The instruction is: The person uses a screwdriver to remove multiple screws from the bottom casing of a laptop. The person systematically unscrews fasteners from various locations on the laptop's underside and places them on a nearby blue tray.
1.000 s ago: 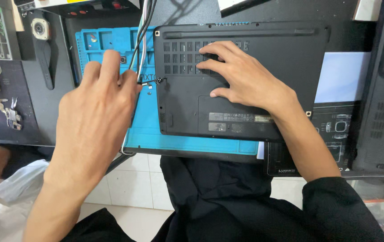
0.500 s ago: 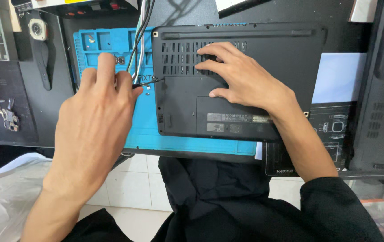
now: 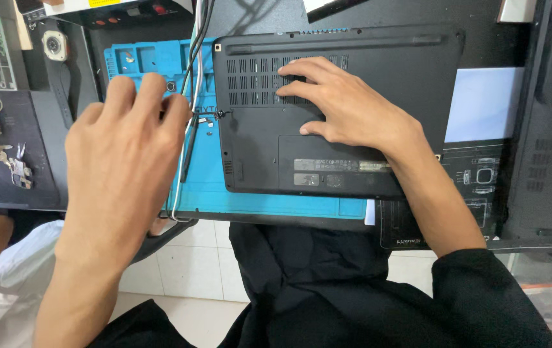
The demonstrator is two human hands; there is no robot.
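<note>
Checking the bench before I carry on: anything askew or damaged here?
No damage shows. The laptop lies bottom-up, overhanging the blue mat on its right edge, and cables trail across the mat.

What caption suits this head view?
Right hand flat on an upturned black laptop; left hand works a screwdriver at its edge.
</note>
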